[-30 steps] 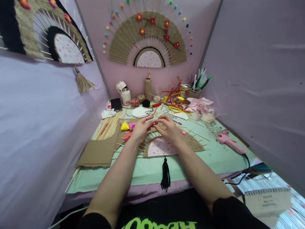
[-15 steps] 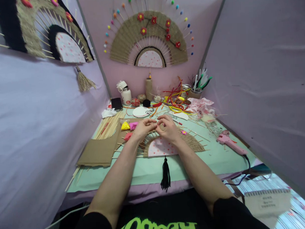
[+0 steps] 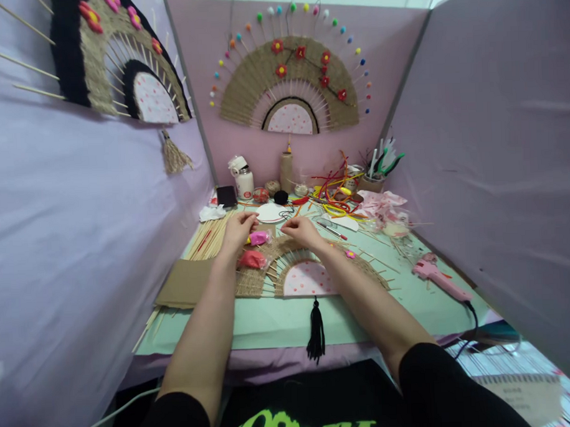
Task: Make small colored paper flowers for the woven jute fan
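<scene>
My left hand [image 3: 240,232] is above the packets at the left, thumb and fingers pinched; whatever they hold is too small to make out. Right below it lie a magenta packet of soft material [image 3: 258,238] and a red packet [image 3: 253,259]. My right hand [image 3: 302,230] hovers over the upper edge of a woven half-round fan [image 3: 288,246], its fingertips also pressed together on something I cannot make out. A gap separates the two hands. The fan carries a spotted white half-circle [image 3: 306,279], a small pink flower [image 3: 350,254] and a black tassel [image 3: 316,331].
Thin sticks [image 3: 206,236] and folded brown cardboard [image 3: 184,282] lie at the left. A pink glue gun [image 3: 439,280] with its cord rests at the right. Behind stand a white bottle [image 3: 243,179], colourful pipe cleaners [image 3: 335,196] and a tool pot [image 3: 372,182]. Finished fans [image 3: 289,76] hang on the walls.
My hands, close together over the fan before, have drawn apart; the left went left to the packets. The packets show differently now, the yellow one mostly hidden. My view has shifted slightly.
</scene>
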Demonstrator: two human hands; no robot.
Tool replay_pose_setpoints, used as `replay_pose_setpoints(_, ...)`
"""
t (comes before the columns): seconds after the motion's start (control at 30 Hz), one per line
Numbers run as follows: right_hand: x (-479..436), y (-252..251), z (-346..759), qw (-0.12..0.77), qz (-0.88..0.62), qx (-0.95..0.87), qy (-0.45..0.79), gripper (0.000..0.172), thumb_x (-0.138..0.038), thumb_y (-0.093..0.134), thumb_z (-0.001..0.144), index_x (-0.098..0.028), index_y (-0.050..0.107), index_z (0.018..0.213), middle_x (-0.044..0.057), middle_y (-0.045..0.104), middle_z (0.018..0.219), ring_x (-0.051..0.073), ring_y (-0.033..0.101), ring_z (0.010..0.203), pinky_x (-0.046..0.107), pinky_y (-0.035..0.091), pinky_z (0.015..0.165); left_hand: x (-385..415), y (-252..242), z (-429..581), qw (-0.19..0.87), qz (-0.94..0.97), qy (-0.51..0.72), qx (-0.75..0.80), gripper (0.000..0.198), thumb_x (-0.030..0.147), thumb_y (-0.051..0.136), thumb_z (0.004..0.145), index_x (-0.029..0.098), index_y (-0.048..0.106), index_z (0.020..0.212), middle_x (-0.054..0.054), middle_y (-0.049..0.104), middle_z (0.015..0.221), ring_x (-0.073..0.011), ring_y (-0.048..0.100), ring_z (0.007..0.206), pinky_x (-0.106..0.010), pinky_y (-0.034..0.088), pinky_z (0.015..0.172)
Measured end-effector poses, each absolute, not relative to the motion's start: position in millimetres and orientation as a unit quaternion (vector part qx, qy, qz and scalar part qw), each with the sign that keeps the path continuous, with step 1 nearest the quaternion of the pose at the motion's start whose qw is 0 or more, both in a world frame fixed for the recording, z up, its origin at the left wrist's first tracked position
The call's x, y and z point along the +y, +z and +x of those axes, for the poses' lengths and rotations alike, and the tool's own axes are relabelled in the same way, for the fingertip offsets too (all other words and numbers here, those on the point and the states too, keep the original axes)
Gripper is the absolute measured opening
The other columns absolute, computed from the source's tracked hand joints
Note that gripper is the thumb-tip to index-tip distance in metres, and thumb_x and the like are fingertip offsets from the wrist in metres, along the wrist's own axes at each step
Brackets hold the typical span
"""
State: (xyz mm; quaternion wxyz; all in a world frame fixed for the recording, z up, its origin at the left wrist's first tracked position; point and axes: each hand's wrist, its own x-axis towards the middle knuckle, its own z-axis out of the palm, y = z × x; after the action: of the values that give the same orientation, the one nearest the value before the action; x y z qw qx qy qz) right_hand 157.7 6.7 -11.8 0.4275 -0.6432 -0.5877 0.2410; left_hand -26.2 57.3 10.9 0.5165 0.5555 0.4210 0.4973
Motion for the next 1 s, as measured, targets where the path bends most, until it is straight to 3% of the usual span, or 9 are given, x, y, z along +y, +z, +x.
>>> replay_pose_setpoints(0.17, 26, -30, 144, 0.382, -0.676, -0.589, 0.224, 0.007, -0.022, 0.067, 0.069, -0.019, 0.071, 0.063, 0.000, 0.065, 0.058, 0.016, 0.060, 0.065, 0.025, 0.042, 0.064, 67, -16, -28, 0.419, 0.635, 0.451, 0.466, 0.010, 0.023, 0.072, 0.065, 0.018, 0.071, 0.073, -0.003, 0.068, 0.068, -0.0182, 0.062, 0.073, -0.029, 0.049, 0.072)
replay_pose_setpoints(0.43, 38, -36, 131, 0.370, -0.695, -0.567, 0.241, 0.010, -0.023, 0.067, 0.069, -0.018, 0.075, 0.073, 0.001, 0.069, 0.065, 0.014, 0.059, 0.062, 0.023, 0.042, 0.060, 72, -26, -28, 0.362, 0.666, 0.425, 0.495, 0.012, 0.011, 0.071, 0.061, 0.019, 0.074, 0.069, -0.008, 0.072, 0.074, -0.0239, 0.063, 0.083, -0.036, 0.044, 0.088)
replay_pose_setpoints(0.57, 40, -36, 125, 0.382, -0.676, -0.570, 0.268, 0.018, -0.023, 0.064, 0.073, -0.015, 0.076, 0.083, 0.001, 0.071, 0.068, 0.011, 0.057, 0.057, 0.021, 0.041, 0.055, 72, -26, -31, 0.353, 0.669, 0.420, 0.501, 0.011, 0.011, 0.072, 0.060, 0.021, 0.074, 0.064, -0.008, 0.072, 0.074, -0.0260, 0.063, 0.088, -0.035, 0.043, 0.089)
replay_pose_setpoints(1.0, 45, -35, 117, 0.374, -0.658, -0.612, 0.231, 0.014, -0.017, 0.061, 0.070, -0.015, 0.074, 0.071, 0.001, 0.070, 0.066, 0.013, 0.058, 0.063, 0.021, 0.041, 0.061, 71, -28, -34, 0.314, 0.710, 0.397, 0.490, 0.016, 0.011, 0.068, 0.064, 0.023, 0.077, 0.068, -0.008, 0.073, 0.074, -0.0252, 0.062, 0.082, -0.035, 0.043, 0.087)
